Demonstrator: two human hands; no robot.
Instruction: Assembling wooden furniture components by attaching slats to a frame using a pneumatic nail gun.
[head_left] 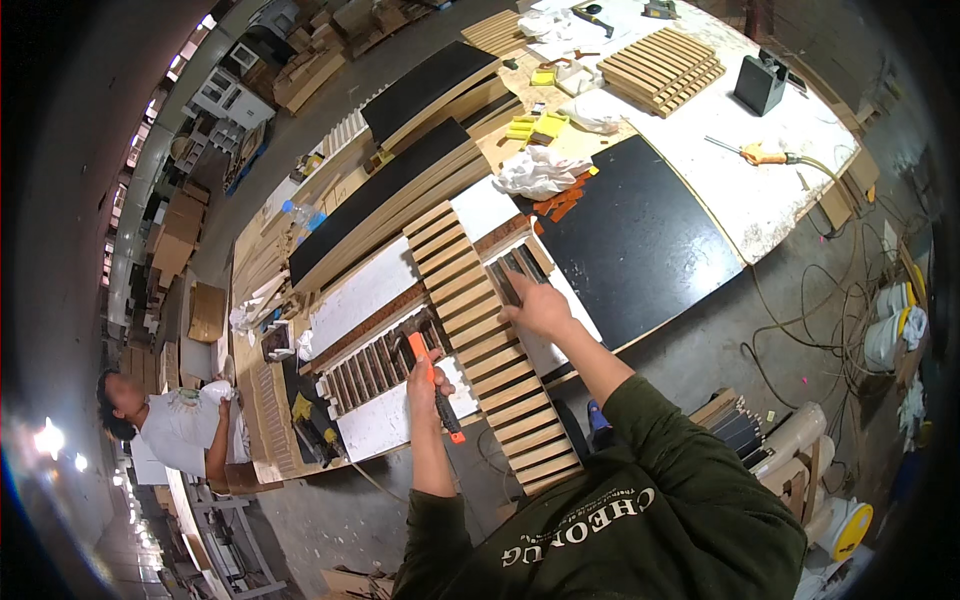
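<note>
A long wooden slat panel (480, 330) lies across the workbench, running from upper left to lower right. My right hand (540, 308) rests flat on its right edge, fingers spread toward a dark slotted jig (515, 270). My left hand (428, 385) grips an orange-and-black handled tool (432, 385) just left of the panel, its head near another slotted frame (375, 365). Both arms wear dark green sleeves.
A black board (640, 240) lies to the right of the panel. Stacked black-topped slat panels (400, 190) sit behind. Another slat panel (660, 68), crumpled cloth (540, 172) and an orange tool (765, 155) lie on the white table. Another person (175, 425) stands far left. Cables cover the floor.
</note>
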